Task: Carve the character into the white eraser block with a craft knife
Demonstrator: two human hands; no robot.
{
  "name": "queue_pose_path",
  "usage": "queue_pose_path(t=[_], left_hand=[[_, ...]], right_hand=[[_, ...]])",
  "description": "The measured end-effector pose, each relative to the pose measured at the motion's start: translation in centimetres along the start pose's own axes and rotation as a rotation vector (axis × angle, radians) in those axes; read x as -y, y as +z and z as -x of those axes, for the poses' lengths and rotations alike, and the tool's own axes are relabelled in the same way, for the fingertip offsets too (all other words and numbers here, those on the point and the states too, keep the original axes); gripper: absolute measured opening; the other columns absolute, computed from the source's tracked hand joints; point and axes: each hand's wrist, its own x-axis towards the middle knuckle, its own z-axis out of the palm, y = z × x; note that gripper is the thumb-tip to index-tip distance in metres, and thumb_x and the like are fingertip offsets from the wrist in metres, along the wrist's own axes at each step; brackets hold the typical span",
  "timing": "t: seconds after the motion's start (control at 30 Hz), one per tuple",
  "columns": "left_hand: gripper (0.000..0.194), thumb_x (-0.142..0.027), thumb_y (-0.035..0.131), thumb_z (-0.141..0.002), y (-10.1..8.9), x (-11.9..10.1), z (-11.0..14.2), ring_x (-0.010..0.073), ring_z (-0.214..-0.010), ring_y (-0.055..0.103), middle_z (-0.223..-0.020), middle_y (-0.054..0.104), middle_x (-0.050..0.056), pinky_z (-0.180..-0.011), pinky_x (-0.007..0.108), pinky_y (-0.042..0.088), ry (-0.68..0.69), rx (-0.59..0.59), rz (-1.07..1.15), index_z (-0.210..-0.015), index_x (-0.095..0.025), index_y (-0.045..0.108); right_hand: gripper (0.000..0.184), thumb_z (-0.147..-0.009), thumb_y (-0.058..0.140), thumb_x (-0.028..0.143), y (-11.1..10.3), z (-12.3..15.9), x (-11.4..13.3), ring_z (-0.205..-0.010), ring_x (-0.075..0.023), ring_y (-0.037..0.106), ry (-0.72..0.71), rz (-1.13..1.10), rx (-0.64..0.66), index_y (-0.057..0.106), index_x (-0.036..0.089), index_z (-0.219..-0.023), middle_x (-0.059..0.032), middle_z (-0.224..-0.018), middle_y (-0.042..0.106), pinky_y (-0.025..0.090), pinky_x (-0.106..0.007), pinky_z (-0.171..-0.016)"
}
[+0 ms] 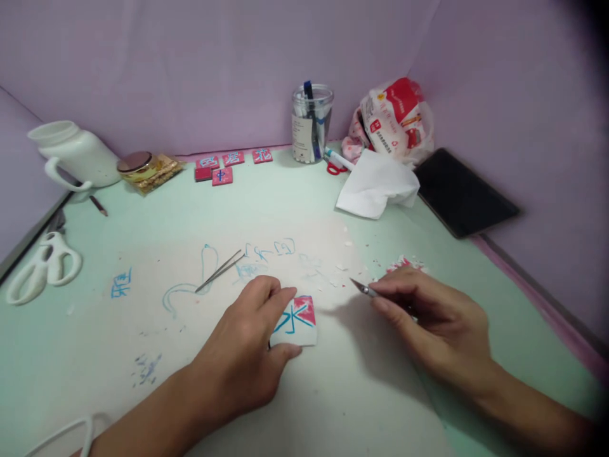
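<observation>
Near the front middle of the table, my left hand [252,336] grips a small square tile [301,329] by its edges. Blue character strokes mark the tile; its upper right corner is pink and the lower part white. My fingers cover its left side. To the right, my right hand [432,324] pinches a craft knife [365,288], its blade pointing left and up, apart from the tile. Tweezers [219,271] lie on the table beyond my left hand. Small pink and white shavings [404,261] are heaped beyond my right hand.
Several pink tiles [222,176] lie at the back. Behind stand a jar of pens [304,130], a tissue pack [392,124] and a crumpled tissue [375,187]. A black tablet [464,193] is at right. White scissors [45,266] and a white jug [83,155] are at left.
</observation>
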Motion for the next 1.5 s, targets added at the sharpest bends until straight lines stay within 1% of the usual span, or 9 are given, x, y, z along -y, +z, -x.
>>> queue_pose_path(t=[0.13, 0.27, 0.37, 0.57, 0.7, 0.9, 1.2, 1.37, 1.5], left_hand=[[0.042, -0.015, 0.06, -0.075, 0.2, -0.1, 0.1, 0.024, -0.093, 0.05, -0.102, 0.046, 0.011, -0.078, 0.041, 0.052, 0.057, -0.201, -0.006, -0.115, -0.014, 0.048], [0.044, -0.01, 0.057, -0.075, -0.1, 0.2, 0.1, 0.023, -0.093, 0.051, -0.104, 0.044, 0.01, -0.078, 0.041, 0.052, 0.059, -0.191, 0.091, -0.117, -0.016, 0.045], [0.046, -0.008, 0.056, -0.075, -0.1, 0.5, 0.1, 0.0232, -0.095, 0.051, -0.106, 0.043, 0.011, -0.079, 0.041, 0.052, 0.068, -0.176, 0.133, -0.118, -0.017, 0.044], [0.047, -0.006, 0.055, -0.075, -0.2, 0.7, 0.1, 0.0212, -0.091, 0.051, -0.104, 0.043, 0.01, -0.076, 0.037, 0.052, 0.087, -0.174, 0.181, -0.118, -0.017, 0.043], [0.046, -0.003, 0.053, -0.073, -0.2, 0.4, 0.0, 0.0206, -0.091, 0.05, -0.101, 0.042, 0.008, -0.077, 0.036, 0.052, 0.09, -0.174, 0.205, -0.116, -0.016, 0.045], [0.047, -0.002, 0.052, -0.072, -0.1, 0.2, 0.2, 0.0207, -0.091, 0.05, -0.101, 0.042, 0.008, -0.077, 0.036, 0.052, 0.099, -0.177, 0.227, -0.115, -0.018, 0.047], [0.048, -0.007, 0.058, -0.072, -0.1, 0.4, 0.1, 0.022, -0.094, 0.052, -0.104, 0.044, 0.009, -0.081, 0.04, 0.052, 0.048, -0.165, 0.26, -0.118, -0.016, 0.047], [0.046, -0.011, 0.062, -0.072, -0.1, 0.2, -0.1, 0.02, -0.091, 0.054, -0.104, 0.046, 0.008, -0.078, 0.038, 0.053, -0.015, -0.154, 0.29, -0.116, -0.017, 0.051], [0.042, -0.013, 0.064, -0.07, -0.8, -0.2, -0.2, 0.0174, -0.083, 0.056, -0.104, 0.049, 0.006, -0.07, 0.033, 0.054, -0.176, -0.115, 0.311, -0.111, -0.019, 0.056]], right_hand=[[0.012, -0.078, 0.065, 0.031, 0.8, -1.5, 1.7, -0.049, -0.0092, 0.047, 0.29, -0.1, 0.049, 0.064, 0.022, -0.085, 0.0024, -0.063, 0.057, 0.036, -0.022, -0.042], [0.022, -0.076, 0.064, 0.039, 3.0, -3.0, 3.2, -0.044, -0.0085, 0.037, 0.436, -0.139, 0.168, 0.065, 0.02, -0.087, 0.0067, -0.05, 0.044, 0.032, -0.022, -0.041], [0.024, -0.079, 0.06, 0.039, 4.7, -3.5, 3.4, -0.05, -0.0104, 0.044, 0.488, -0.166, 0.211, 0.064, 0.018, -0.089, 0.0036, -0.057, 0.053, 0.037, -0.023, -0.046], [0.022, -0.077, 0.062, 0.039, 6.1, -3.8, 3.4, -0.06, -0.0128, 0.055, 0.509, -0.173, 0.319, 0.063, 0.018, -0.085, -0.0008, -0.072, 0.066, 0.045, -0.027, -0.058], [0.02, -0.069, 0.07, 0.033, 6.4, -3.8, 3.8, -0.055, -0.0104, 0.048, 0.536, -0.142, 0.321, 0.062, 0.018, -0.08, 0.0023, -0.063, 0.06, 0.041, -0.024, -0.051], [0.015, -0.07, 0.066, 0.031, 6.5, -3.9, 3.8, -0.05, -0.0098, 0.048, 0.555, -0.151, 0.316, 0.062, 0.017, -0.07, 0.0035, -0.055, 0.056, 0.037, -0.022, -0.045], [0.018, -0.079, 0.054, 0.028, 5.1, -3.6, 2.3, -0.06, -0.0151, 0.06, 0.483, -0.041, 0.144, 0.065, 0.017, -0.087, -0.0027, -0.071, 0.068, 0.047, -0.028, -0.057], [0.018, -0.083, 0.053, 0.03, 4.8, -3.2, 2.3, -0.059, -0.0151, 0.058, 0.436, 0.033, 0.167, 0.065, 0.02, -0.09, -0.0008, -0.067, 0.066, 0.045, -0.028, -0.056], [0.025, -0.083, 0.056, 0.038, 4.2, -3.1, 2.7, -0.058, -0.0145, 0.056, 0.402, 0.095, 0.257, 0.064, 0.021, -0.1, -0.0003, -0.071, 0.066, 0.044, -0.029, -0.056]])
